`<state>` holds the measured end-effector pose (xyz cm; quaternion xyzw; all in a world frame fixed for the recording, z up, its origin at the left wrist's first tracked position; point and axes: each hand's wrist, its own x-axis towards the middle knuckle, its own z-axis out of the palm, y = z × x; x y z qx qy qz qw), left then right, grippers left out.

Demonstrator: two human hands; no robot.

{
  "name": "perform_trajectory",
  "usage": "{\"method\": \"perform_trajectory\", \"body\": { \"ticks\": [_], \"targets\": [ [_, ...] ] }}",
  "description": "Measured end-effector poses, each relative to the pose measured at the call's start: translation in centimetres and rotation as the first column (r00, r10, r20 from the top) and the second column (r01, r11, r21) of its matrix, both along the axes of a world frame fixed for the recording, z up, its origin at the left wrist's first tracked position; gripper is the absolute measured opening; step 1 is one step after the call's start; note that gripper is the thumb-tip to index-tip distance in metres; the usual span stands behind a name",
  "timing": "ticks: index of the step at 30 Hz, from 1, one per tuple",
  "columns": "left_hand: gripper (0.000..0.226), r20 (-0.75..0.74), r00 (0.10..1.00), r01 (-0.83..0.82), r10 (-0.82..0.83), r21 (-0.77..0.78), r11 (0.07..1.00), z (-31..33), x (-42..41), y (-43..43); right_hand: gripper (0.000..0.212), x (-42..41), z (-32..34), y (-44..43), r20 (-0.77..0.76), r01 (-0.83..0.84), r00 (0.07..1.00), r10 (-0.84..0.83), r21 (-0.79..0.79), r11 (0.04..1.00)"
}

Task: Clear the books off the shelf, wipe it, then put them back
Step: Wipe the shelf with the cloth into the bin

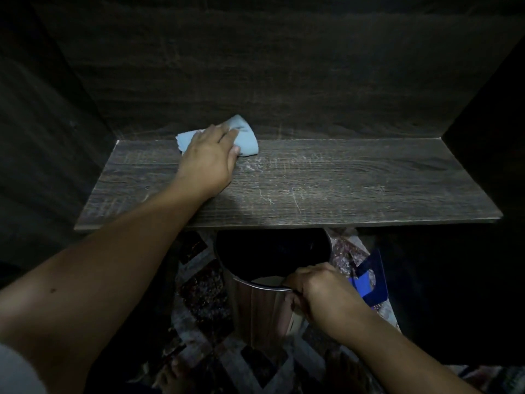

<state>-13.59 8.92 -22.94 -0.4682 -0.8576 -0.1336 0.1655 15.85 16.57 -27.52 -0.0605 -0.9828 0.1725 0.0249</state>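
A dark wood-grain shelf (341,183) spans the view, bare of books, with pale dust streaks near its middle. My left hand (208,159) presses flat on a light blue cloth (244,137) at the back left of the shelf, against the rear panel. Below the shelf's front edge, my right hand (318,291) grips the rim of a round metal bin (255,305) with a dark inside. No books are in view.
Dark side panels close in the shelf at left (51,137) and right (488,123). Below lies a patterned floor covering (204,302). A blue object (372,280) sits right of the bin. A bare foot (170,376) shows at the bottom.
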Motion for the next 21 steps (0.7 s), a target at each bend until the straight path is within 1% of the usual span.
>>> {"method": "perform_trajectory", "body": {
  "ticks": [4,9,11,13,16,18,21],
  "targets": [
    [0.045,0.063,0.998,0.028,-0.028,0.002,1.000,0.1,-0.1,-0.7,0.022,0.0,-0.2,-0.4,0.025,0.023,0.999,-0.021,-0.076,0.997],
    [0.045,0.117,0.993,0.032,-0.029,-0.023,0.999,1.1,-0.8,-0.6,0.018,0.1,-1.0,-0.3,0.079,0.009,0.997,0.000,-0.108,0.994],
    [0.043,0.120,0.992,0.054,-0.046,-0.060,0.997,1.6,-1.3,-0.5,0.018,0.1,-1.0,-0.1,0.093,0.014,0.996,-0.003,-0.115,0.993],
    [0.042,0.128,0.992,0.039,-0.022,-0.133,0.990,2.2,-1.7,-0.2,0.017,0.2,-0.9,0.0,0.090,0.016,0.996,-0.007,-0.106,0.994],
    [0.047,0.167,0.986,0.029,0.009,-0.224,0.974,2.8,-2.2,0.1,0.020,0.2,-0.8,0.2,0.081,0.016,0.997,-0.008,-0.097,0.995],
    [0.048,0.172,0.985,0.058,-0.019,-0.226,0.972,2.8,-2.0,-0.1,0.020,0.3,-0.6,0.3,0.070,0.014,0.997,-0.009,-0.084,0.996],
    [0.056,0.170,0.980,0.136,-0.105,-0.182,0.974,1.9,-0.1,-1.6,0.015,0.3,-0.3,0.4,0.086,0.001,0.996,0.007,-0.094,0.996]
  ]
}}
